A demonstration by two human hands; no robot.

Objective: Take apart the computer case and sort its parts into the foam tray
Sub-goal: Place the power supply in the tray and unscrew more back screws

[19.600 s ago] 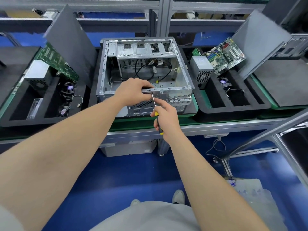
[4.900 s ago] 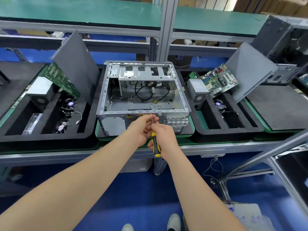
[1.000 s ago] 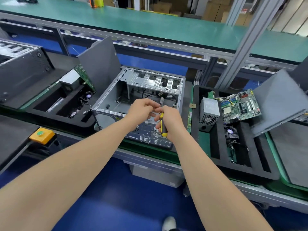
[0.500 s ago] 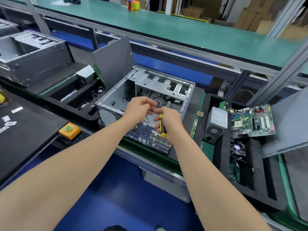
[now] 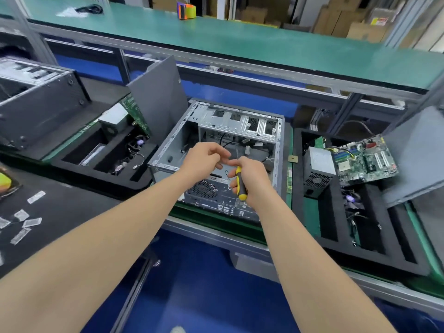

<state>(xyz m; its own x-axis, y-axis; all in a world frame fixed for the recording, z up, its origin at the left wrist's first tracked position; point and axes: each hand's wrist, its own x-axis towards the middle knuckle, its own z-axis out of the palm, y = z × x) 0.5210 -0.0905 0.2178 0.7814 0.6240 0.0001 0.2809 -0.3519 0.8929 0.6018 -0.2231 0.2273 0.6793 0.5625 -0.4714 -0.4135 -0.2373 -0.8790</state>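
Gripping a yellow-and-black screwdriver [image 5: 240, 185], the right hand [image 5: 253, 181] is wrapped fully round the handle, shaft pointing up. The left hand [image 5: 203, 159] is just beside it, fingers curled in toward the shaft tip. Whether they pinch a screw is too small to tell.

Both hands hover over the near edge of the computer case [image 5: 240, 123]. It sits on the bench between two foam trays with its side open. Inside are bare metal, a drive cage and a few loose black cables.

The right foam tray [image 5: 298, 200] holds a power supply [image 5: 317, 167], a motherboard [image 5: 365, 162] and a leaning grey side panel [image 5: 413, 152]. The left foam tray [image 5: 96, 180] is loaded much the same.

Judgement: well along. The big parts look to be out. The cables, any last screws and the chassis pieces appear to remain.
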